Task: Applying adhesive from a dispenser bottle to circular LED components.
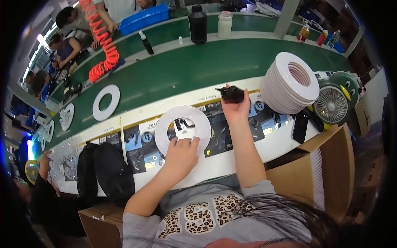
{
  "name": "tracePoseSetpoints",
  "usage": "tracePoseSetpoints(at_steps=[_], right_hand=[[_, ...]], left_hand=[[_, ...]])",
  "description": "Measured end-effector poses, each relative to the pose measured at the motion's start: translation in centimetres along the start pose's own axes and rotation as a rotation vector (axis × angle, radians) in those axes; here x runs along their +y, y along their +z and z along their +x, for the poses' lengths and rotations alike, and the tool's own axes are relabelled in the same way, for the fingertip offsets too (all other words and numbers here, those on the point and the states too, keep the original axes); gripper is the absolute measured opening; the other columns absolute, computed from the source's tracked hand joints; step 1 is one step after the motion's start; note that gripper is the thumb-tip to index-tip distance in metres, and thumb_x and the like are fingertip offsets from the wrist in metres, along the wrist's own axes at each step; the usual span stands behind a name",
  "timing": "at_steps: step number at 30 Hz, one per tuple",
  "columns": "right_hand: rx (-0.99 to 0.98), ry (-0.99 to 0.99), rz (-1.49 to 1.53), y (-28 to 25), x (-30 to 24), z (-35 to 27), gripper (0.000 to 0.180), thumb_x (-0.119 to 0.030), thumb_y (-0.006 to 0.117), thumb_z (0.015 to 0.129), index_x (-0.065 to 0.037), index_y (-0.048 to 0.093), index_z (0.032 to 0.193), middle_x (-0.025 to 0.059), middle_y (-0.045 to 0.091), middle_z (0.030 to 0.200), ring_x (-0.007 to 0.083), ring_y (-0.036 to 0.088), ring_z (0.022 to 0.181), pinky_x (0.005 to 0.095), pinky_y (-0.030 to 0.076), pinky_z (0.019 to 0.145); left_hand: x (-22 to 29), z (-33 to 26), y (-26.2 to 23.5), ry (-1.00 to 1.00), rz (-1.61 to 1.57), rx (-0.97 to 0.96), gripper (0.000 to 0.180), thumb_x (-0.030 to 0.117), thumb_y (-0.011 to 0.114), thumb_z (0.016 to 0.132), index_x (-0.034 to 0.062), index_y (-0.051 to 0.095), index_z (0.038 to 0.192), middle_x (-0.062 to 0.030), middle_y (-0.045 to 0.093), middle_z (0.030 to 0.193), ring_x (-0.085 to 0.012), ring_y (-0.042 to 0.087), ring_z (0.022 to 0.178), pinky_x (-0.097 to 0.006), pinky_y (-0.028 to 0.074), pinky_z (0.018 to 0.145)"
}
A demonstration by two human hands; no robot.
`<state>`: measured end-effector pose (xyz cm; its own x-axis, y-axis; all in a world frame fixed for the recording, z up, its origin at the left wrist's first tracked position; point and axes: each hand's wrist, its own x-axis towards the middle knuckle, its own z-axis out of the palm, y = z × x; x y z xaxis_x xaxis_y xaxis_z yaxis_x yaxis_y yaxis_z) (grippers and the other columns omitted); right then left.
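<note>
A flat white foam-like ring lies on the printed cardboard in front of me. My left hand is at the ring's near side, its fingers bent together over the inner edge of the hole. Raised just beyond and to the right, my right hand is closed around a small black squeeze bottle, whose narrow nozzle points left. The palm faces up, and part of the bottle is hidden in the fingers.
A tall stack of similar rings stands at the right, beside a small fan and a black phone. Another ring lies on the green conveyor belt. Black pouches sit left; an open carton is near right. Co-workers sit beyond.
</note>
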<state>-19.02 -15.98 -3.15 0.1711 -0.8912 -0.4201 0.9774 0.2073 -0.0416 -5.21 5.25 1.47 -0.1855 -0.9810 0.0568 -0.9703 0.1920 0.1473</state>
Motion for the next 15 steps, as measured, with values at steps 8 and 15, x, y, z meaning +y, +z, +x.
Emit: tracePoseSetpoints(at_steps=[8, 15], right_hand=[[-0.043, 0.003, 0.018, 0.1, 0.4, -0.1, 0.041, -0.034, 0.051, 0.094, 0.0, 0.048, 0.116, 0.0182, 0.056, 0.113, 0.0306, 0.055, 0.107, 0.0427, 0.044, 0.096], [-0.052, -0.018, 0.054, 0.9, 0.4, -0.3, 0.041, -0.034, 0.052, 0.093, 0.0, 0.047, 0.116, 0.0181, 0.056, 0.111, 0.0298, 0.057, 0.105, 0.0405, 0.046, 0.093]], left_hand=[[-7.0, 7.5, -4.3, 0.0, -0.301, 0.07, 0.065, 0.012, 0.082, 0.06, 0.0089, 0.052, 0.118, -0.0145, 0.06, 0.098, -0.0328, 0.057, 0.095, -0.038, 0.044, 0.086], [-12.5, 13.6, -2.1, -0.069, 0.166, 0.034, 0.09, 0.028, 0.088, 0.052, 0.018, 0.043, 0.13, -0.0078, 0.061, 0.108, -0.028, 0.056, 0.105, -0.055, 0.032, 0.099]])
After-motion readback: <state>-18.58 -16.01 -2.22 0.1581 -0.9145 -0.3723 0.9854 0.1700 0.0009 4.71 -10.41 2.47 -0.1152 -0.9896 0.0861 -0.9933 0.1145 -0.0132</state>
